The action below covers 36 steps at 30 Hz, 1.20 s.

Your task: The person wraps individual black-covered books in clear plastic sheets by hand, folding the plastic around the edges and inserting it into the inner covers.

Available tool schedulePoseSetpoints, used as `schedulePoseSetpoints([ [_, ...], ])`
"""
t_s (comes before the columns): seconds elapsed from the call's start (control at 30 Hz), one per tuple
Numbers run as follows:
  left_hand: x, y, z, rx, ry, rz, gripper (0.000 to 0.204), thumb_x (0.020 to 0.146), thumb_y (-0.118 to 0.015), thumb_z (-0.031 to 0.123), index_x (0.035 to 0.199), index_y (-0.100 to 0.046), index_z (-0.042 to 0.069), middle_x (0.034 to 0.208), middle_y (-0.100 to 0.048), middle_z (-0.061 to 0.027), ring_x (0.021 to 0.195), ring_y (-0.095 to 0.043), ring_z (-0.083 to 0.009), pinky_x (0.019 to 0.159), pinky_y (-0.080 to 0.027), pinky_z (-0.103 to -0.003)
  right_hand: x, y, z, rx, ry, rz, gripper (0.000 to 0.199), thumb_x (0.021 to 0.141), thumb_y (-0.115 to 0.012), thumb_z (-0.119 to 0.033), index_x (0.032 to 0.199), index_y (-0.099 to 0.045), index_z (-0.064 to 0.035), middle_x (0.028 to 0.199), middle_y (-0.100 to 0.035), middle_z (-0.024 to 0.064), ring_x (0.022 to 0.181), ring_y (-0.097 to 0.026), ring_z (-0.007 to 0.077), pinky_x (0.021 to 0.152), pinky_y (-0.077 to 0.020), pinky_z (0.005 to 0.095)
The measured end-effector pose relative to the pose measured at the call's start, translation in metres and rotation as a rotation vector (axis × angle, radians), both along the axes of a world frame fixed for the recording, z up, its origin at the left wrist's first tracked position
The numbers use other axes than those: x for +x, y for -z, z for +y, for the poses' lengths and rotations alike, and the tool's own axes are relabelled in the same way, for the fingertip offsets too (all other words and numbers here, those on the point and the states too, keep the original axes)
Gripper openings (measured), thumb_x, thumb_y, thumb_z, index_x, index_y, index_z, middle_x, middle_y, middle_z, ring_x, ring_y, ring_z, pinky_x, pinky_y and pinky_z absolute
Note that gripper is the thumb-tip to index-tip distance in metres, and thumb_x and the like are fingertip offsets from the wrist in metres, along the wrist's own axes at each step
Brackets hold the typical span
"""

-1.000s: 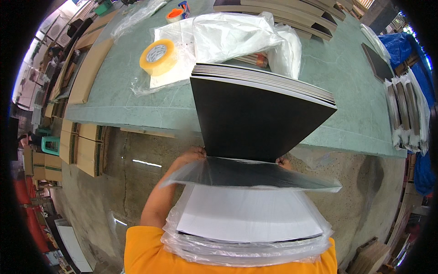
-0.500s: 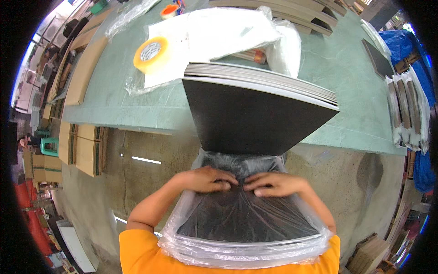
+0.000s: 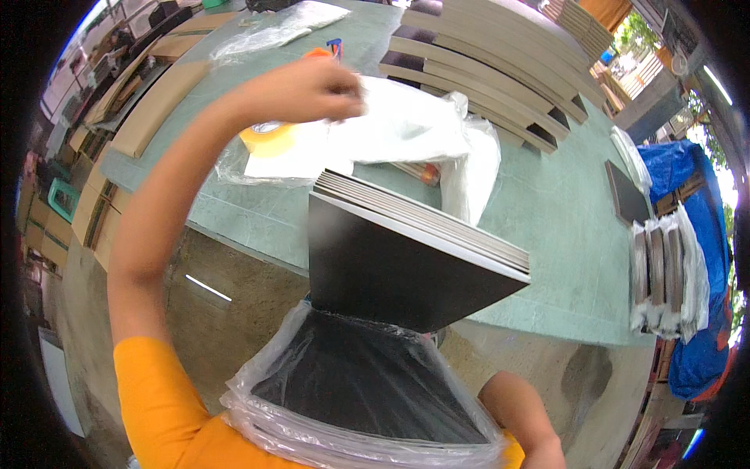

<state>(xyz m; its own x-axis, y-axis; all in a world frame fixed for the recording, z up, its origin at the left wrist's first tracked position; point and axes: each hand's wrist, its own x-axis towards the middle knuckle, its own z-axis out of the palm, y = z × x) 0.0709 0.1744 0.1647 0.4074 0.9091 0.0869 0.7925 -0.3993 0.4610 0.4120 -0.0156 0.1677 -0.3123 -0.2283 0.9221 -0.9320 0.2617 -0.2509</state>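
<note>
Head view: near, plastic-wrapped black panel (image 3: 367, 383) in front of torso; right arm (image 3: 523, 418) beside it, hand out of view. Beyond, black-faced stack (image 3: 406, 266) at near edge of worktop (image 3: 558, 203). Farther left, left hand (image 3: 324, 87) over white plastic (image 3: 414, 117), fingers curled, blurred; cannot tell if holding.

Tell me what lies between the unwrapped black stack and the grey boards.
White plastic, lying on the table between the black stack and the grey boards; the head view shows it.

Blue tarp (image 3: 716, 250), green stool (image 3: 62, 198); concrete floor (image 3: 234, 273)
</note>
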Motion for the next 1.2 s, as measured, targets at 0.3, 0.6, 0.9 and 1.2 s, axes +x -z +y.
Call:
schedulePoseSetpoints([
  [0.3, 0.163, 0.065, 0.102, 0.124, 0.257, 0.332, 0.025, 0.073, -0.057, 0.024, 0.081, -0.061, 0.001, 0.081, -0.060, -0.0177, 0.080, -0.057, -0.0321, 0.067, -0.046, -0.041, -0.003, 0.015, 0.006, 0.069, 0.074, 0.199, 0.021, 0.087, -0.035, -0.019, 0.084, -0.055, -0.0149, 0.081, -0.049, -0.0033, 0.074, -0.048, 0.0114, 0.062, -0.0397, 0.0255],
  [0.6, 0.169, 0.095, 0.130, 0.193, 0.270, 0.485, 0.022, 0.068, -0.061, 0.022, 0.078, -0.063, 0.002, 0.082, -0.061, -0.0167, 0.081, -0.058, -0.0309, 0.067, -0.047, -0.040, 0.011, 0.011, 0.025, -0.023, -0.046, -0.103, 0.023, 0.088, -0.035, -0.018, 0.091, -0.057, -0.0149, 0.100, -0.052, -0.0048, 0.088, -0.051, 0.0098, 0.069, -0.0408, 0.0259],
  [0.9, 0.114, 0.092, 0.173, 0.216, -0.083, -0.160, 0.035, 0.076, -0.057, 0.028, 0.096, -0.057, -0.001, 0.091, -0.059, -0.0197, 0.088, -0.055, -0.0350, 0.079, -0.042, -0.037, 0.016, 0.004, 0.026, 0.007, 0.068, -0.232, 0.022, 0.088, -0.038, -0.022, 0.092, -0.057, -0.0140, 0.098, -0.053, -0.0005, 0.090, -0.051, 0.0142, 0.070, -0.0412, 0.0286],
  [1.2, 0.054, -0.029, 0.070, 0.005, -0.395, -0.896, 0.042, 0.080, -0.054, 0.014, 0.119, -0.044, 0.005, 0.103, -0.053, -0.0098, 0.089, -0.052, -0.0205, 0.078, -0.042, -0.035, 0.013, 0.096, 0.065, -0.741, 0.189, -0.763, 0.051, 0.079, -0.052, -0.039, 0.106, -0.052, 0.0046, 0.109, -0.052, 0.0197, 0.098, -0.051, 0.0350, 0.087, -0.0372, 0.0419],
])
